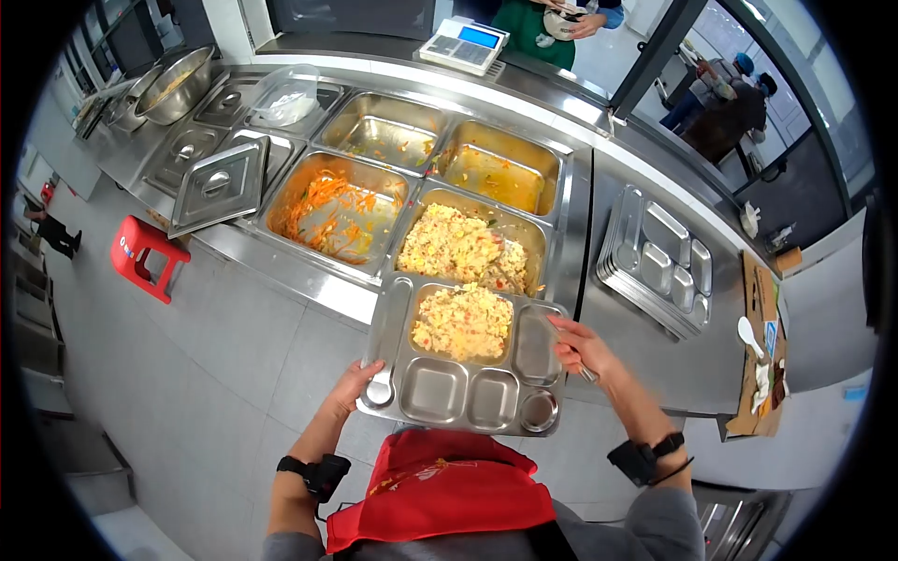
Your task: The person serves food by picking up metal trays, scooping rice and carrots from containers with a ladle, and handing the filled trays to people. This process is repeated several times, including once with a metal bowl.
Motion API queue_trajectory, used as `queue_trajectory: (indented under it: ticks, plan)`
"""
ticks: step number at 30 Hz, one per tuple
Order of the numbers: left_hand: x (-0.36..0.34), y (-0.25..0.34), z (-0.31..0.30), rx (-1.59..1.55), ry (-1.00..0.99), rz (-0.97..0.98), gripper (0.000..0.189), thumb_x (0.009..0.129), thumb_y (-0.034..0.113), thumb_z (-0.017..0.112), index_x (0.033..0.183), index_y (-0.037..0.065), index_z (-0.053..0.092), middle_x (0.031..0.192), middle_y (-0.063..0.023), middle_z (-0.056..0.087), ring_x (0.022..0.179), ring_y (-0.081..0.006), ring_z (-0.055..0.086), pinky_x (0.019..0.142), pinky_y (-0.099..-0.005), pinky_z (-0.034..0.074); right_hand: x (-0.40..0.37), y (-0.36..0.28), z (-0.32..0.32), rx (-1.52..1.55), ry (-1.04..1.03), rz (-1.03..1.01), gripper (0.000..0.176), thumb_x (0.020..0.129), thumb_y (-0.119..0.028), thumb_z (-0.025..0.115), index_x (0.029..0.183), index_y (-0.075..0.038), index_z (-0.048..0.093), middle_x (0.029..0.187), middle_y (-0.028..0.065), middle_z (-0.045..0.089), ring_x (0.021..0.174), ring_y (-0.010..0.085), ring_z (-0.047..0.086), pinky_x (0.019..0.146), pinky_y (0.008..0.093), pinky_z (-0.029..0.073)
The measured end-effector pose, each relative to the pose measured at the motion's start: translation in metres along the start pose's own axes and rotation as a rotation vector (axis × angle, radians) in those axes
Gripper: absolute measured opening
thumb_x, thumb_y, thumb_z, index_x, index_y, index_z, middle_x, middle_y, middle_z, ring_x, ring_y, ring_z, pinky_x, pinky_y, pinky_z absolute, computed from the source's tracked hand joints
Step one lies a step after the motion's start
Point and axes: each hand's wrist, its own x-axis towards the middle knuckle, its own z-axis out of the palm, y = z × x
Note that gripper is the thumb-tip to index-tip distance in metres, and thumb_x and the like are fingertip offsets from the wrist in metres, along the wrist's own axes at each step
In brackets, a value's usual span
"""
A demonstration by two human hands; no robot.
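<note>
Centrally, toward the bottom of the frame, a metal tray (433, 389) is held above a red apron (440, 496), its far edge overlapping the near side of a pan (533, 239) of yellow rice. The tray's left edge is gripped by the left hand (356, 383), thumb on top. By the right hand (582, 348), fingers closed, a thin metal handle (587, 373) is held at the tray's right side; its other end cannot be made out.

Spilling may be judged the main risk: with support seen only at the left edge, the tray could be tipped by the weight of its food, or jolted by the right hand.

The tray is shiny and divided into compartments. Its large upper one is heaped with yellow rice (461, 323) flecked with red; the small lower ones are bare.
</note>
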Motion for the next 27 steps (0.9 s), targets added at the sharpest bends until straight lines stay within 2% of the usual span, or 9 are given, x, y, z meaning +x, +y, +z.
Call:
queue_trajectory:
  ticks: [6,7,10,11,14,21,24,25,27]
  plan:
    - [0.011,0.003,0.006,-0.034,0.049,-0.034,0.048,0.080,0.024,0.065,0.116,-0.002,0.046,0.101,-0.0112,0.060,0.084,-0.0173,0.061,0.070,-0.0301,0.052,-0.045,0.016,-0.026,0.052,0.065,-0.130,0.041,0.090,-0.009,0.043,0.130,-0.016,0.041,0.064,0.0001,0.042,0.043,0.0045,0.030,0.036,0.0202,0.024]
    - [0.017,0.001,0.005,-0.032,0.054,-0.039,0.055,0.079,0.025,0.067,0.119,-0.003,0.042,0.105,-0.0134,0.058,0.087,-0.0185,0.061,0.071,-0.0304,0.052,-0.058,0.016,-0.027,0.057,0.069,-0.139,0.041,0.090,-0.009,0.043,0.130,-0.016,0.041,0.063,0.0002,0.042,0.043,0.0045,0.030,0.036,0.0202,0.023]
    - [0.029,0.006,0.011,-0.034,-0.028,-0.018,0.057,0.078,0.025,0.067,0.120,-0.004,0.042,0.105,-0.0136,0.058,0.088,-0.0185,0.060,0.073,-0.0306,0.052,-0.100,0.026,-0.021,0.027,0.079,-0.126,0.041,0.091,-0.009,0.042,0.131,-0.018,0.040,0.063,0.0003,0.041,0.043,0.0047,0.028,0.036,0.0189,0.022]
    - [0.022,0.013,0.021,0.004,0.023,-0.021,0.057,0.079,0.025,0.067,0.121,-0.004,0.041,0.106,-0.0135,0.057,0.089,-0.0186,0.060,0.073,-0.0311,0.052,-0.112,0.032,-0.021,0.008,0.084,-0.116,0.041,0.091,-0.008,0.042,0.131,-0.018,0.040,0.063,0.0003,0.040,0.043,0.0047,0.028,0.036,0.0183,0.022]
    - [0.032,0.013,0.024,-0.008,-0.015,-0.011,0.055,0.080,0.025,0.066,0.121,-0.003,0.043,0.107,-0.0132,0.057,0.090,-0.0184,0.060,0.072,-0.0317,0.052,-0.131,0.064,-0.012,-0.125,0.122,-0.147,0.043,0.091,-0.007,0.041,0.132,-0.020,0.038,0.063,0.0006,0.039,0.043,0.0050,0.028,0.037,0.0185,0.022]
    - [0.039,0.008,0.016,-0.027,-0.116,0.000,0.043,0.081,0.024,0.065,0.114,0.000,0.051,0.097,-0.0081,0.062,0.082,-0.0162,0.061,0.069,-0.0303,0.052,-0.127,0.090,-0.005,0.005,0.014,-0.077,0.046,0.092,-0.006,0.041,0.135,-0.021,0.035,0.065,0.0004,0.040,0.044,0.0044,0.026,0.039,0.0188,0.023]
    - [0.036,0.009,0.020,-0.032,-0.063,0.017,0.033,0.081,0.022,0.065,0.104,0.000,0.057,0.088,-0.0062,0.064,0.076,-0.0148,0.063,0.064,-0.0283,0.052,-0.131,0.088,-0.005,0.001,0.005,-0.092,0.047,0.091,-0.005,0.040,0.135,-0.021,0.035,0.065,0.0004,0.040,0.044,0.0045,0.026,0.039,0.0186,0.023]
    - [0.034,0.010,0.020,-0.051,-0.088,0.005,0.042,0.080,0.022,0.067,0.111,-0.002,0.051,0.093,-0.0090,0.062,0.079,-0.0166,0.063,0.067,-0.0295,0.053,-0.132,0.088,-0.005,0.007,0.003,-0.091,0.047,0.091,-0.005,0.040,0.135,-0.021,0.035,0.065,0.0004,0.040,0.044,0.0045,0.026,0.039,0.0185,0.023]
    - [0.026,0.014,0.028,-0.022,-0.022,0.011,0.047,0.080,0.023,0.066,0.116,-0.002,0.048,0.099,-0.0107,0.061,0.083,-0.0179,0.062,0.070,-0.0309,0.052,-0.133,0.087,-0.007,0.040,0.001,-0.089,0.048,0.091,-0.005,0.039,0.135,-0.021,0.035,0.065,0.0005,0.040,0.044,0.0046,0.026,0.038,0.0186,0.023]
